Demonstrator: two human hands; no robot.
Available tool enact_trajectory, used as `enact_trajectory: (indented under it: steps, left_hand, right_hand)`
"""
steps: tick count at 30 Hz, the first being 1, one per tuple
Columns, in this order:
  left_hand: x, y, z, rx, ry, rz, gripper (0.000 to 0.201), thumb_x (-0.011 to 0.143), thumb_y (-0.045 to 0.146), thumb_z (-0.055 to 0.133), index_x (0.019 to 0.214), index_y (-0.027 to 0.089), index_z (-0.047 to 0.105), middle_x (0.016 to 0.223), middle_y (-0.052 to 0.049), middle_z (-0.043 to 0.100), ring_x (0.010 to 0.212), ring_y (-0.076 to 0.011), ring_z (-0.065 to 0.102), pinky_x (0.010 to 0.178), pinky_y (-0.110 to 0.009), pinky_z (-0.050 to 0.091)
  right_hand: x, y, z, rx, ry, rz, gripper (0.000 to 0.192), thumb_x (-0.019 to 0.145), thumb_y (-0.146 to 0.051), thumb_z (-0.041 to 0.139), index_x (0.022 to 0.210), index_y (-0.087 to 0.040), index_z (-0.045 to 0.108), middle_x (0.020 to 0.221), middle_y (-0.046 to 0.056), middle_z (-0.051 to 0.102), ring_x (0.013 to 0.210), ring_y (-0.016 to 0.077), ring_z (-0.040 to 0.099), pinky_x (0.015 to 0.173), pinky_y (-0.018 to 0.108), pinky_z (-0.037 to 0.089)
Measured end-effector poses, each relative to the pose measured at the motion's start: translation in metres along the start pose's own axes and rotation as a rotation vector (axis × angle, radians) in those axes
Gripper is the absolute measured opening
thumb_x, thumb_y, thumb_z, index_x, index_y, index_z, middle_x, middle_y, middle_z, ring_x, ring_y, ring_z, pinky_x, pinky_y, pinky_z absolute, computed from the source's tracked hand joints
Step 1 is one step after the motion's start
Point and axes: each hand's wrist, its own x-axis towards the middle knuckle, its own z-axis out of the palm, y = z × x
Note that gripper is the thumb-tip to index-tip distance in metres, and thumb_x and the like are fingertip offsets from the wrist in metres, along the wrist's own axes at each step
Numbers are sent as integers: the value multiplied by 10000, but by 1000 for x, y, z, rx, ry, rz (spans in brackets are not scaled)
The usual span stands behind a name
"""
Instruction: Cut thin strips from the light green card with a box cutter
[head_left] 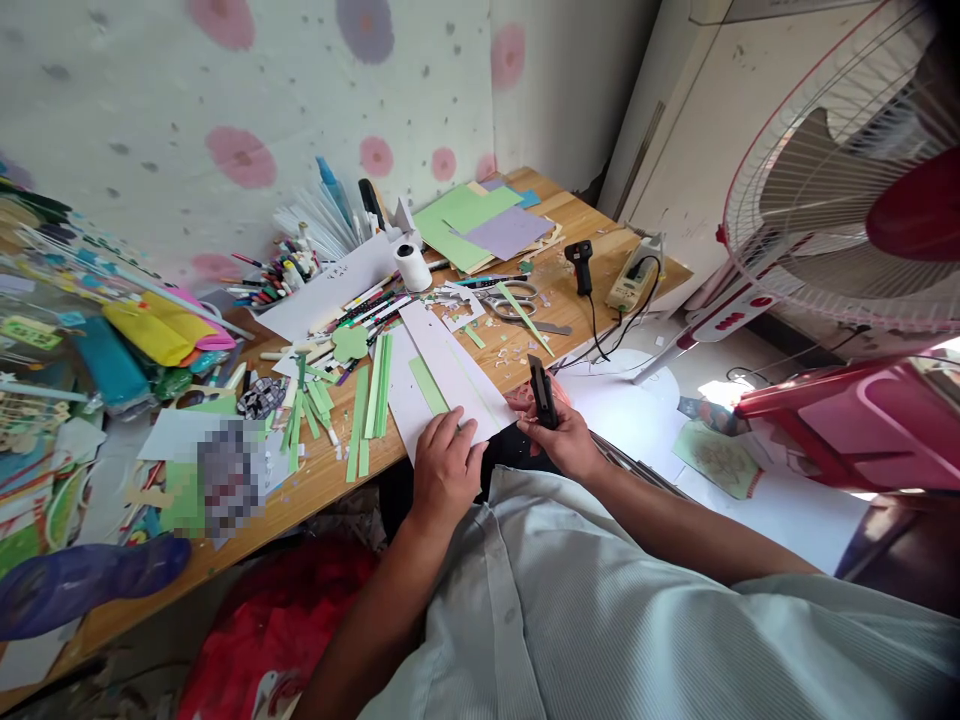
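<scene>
- Your left hand (444, 462) is pressing fingers flat on the white card (450, 380), pinning it w/ a green strip (429, 385) just beyond the fingertips.
- Your right hand (564, 438) is gripping a black cutter (541, 392) upright, fingers closed round it, beside the card's edge.

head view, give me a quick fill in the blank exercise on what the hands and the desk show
1. The left hand presses flat on a sheet of ____ card.
2. The right hand grips a black ____.
3. The strip lying on the card near the left hand is ____ in colour.
4. The scissors lie on the wooden ____, untouched.

Missing words: white; utility knife; green; desk
</scene>
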Motion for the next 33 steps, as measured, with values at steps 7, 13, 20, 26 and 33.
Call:
enact_trajectory:
  steps: [7,13,20,26,33]
  left_hand:
    - [-2,-1,0,19,11,13,300,1030,213,671,1328,212,708,1455,-174,684,1337,-359,629,1149,-595,554]
    - [-4,0,0,29,23,-2,314,1020,205,678,1332,230,713,1446,-161,694,1327,-352,640,1145,-595,570]
    - [-4,1,-1,25,49,-2,349,1018,197,665,1360,257,706,1444,-148,697,1319,-360,660,1113,-611,594]
    - [-3,2,-1,40,41,-8,290,1017,195,677,1301,239,715,1438,-149,697,1317,-355,650,1116,-595,591]
    - [0,2,-2,37,11,5,256,1027,209,680,1279,210,720,1421,-163,697,1309,-348,633,1137,-577,565]
  right_hand:
    - [-2,3,1,-35,33,-11,414,754,-540,928,850,-230,671,1233,89,819,495,120,599,461,327,553]
    - [-3,11,4,11,81,3,443,740,-541,948,826,-228,646,1209,103,823,469,117,580,439,332,545]
    - [-3,7,7,-51,118,-57,459,760,-600,927,860,-235,666,1273,110,808,523,131,593,466,339,573]
    - [-5,4,10,-52,80,-81,447,780,-598,922,849,-238,666,1260,98,809,528,132,593,470,345,576]
    - [-5,3,6,-85,107,-60,435,763,-581,930,869,-243,677,1198,89,822,505,139,601,456,350,559]
